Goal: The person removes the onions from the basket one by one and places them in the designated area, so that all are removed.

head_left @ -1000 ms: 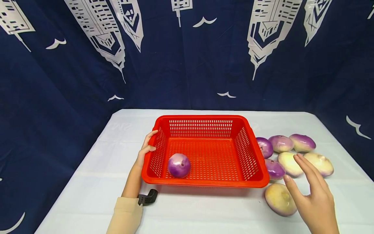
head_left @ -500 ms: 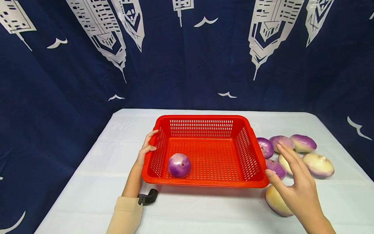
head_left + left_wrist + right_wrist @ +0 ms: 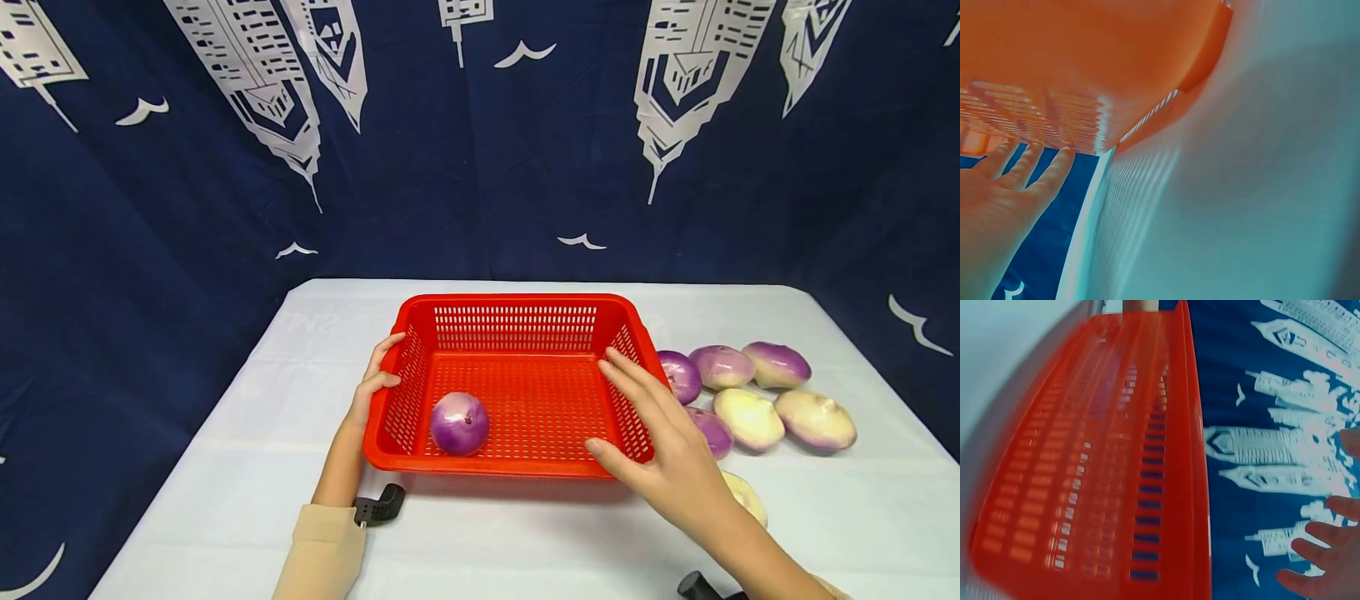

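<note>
A red plastic basket [image 3: 517, 469] with slotted walls stands on the white table. One purple-and-white turnip [image 3: 459, 423] lies inside, towards its front left. My left hand [image 3: 367, 398] grips the basket's left rim, and in the left wrist view its fingers [image 3: 1025, 165] reach the slotted wall. Above the basket's right side hovers my right hand [image 3: 671, 458], fingers spread and holding nothing; part of the right rim is hidden behind it. In the right wrist view those fingers [image 3: 1313, 553] appear apart from the basket [image 3: 1200, 487].
Several turnips [image 3: 748, 419] lie grouped to the right of the basket. A pale turnip [image 3: 746, 498] nearer the front is partly covered by the right hand. Behind the white table [image 3: 487, 550] hangs a dark blue cloth [image 3: 487, 183] with white printed buildings and birds.
The right hand has moved left from over the turnips to above the basket's right side, its fingers still spread. The left hand, the basket and the turnip inside stay where they were.
</note>
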The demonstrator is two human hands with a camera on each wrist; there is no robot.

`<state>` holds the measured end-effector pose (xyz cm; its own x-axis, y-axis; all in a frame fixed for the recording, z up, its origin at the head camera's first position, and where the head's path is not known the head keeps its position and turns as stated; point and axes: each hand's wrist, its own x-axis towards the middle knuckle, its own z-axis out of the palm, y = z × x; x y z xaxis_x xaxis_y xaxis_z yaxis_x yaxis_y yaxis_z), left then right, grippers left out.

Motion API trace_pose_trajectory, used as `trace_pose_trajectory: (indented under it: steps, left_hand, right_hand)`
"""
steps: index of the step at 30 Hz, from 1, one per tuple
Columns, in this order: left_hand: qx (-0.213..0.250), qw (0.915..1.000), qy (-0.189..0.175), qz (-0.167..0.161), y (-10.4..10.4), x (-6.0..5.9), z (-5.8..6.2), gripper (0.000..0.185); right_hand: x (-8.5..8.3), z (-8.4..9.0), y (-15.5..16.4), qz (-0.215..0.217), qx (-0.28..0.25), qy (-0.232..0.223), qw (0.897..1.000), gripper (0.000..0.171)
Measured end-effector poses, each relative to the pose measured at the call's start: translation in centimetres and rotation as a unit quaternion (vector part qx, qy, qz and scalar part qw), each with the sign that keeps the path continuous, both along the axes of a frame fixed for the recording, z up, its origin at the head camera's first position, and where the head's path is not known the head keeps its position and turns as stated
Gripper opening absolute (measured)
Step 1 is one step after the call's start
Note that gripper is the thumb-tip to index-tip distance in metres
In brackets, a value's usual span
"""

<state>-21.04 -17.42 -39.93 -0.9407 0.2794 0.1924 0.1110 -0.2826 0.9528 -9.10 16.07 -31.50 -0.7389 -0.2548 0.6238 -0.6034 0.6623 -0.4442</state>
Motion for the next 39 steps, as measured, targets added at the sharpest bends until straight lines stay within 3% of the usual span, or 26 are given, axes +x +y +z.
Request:
trace_pose_trajectory:
  steps: [6, 11, 22, 39]
  left_hand:
    - [-0.002, 1.0000, 0.001, -0.002, -0.1, 0.0, 0.1, 0.065]
    - [-0.004, 1.0000, -0.002, 0.001, -0.2, 0.0, 0.0, 0.065]
    - [-0.004, 1.0000, -0.005, 0.003, -0.1, 0.1, 0.1, 0.065]
    - [-0.010, 0.9999, -0.013, 0.004, 0.0, 0.2, 0.4, 0.066]
  right_hand:
    - [-1.1, -0.1, -2.5, 0.021, 0.039, -0.024, 0.999, 0.078]
    - [-2.4, 0.1, -4.6, 0.036, 0.058, -0.081, 0.994, 0.075]
    - [-5.4, -0.5, -8.3, 0.022, 0.064, -0.190, 0.979, 0.077]
    - [-6.9, -2.0, -11.8, 0.012, 0.110, -0.250, 0.962, 0.078]
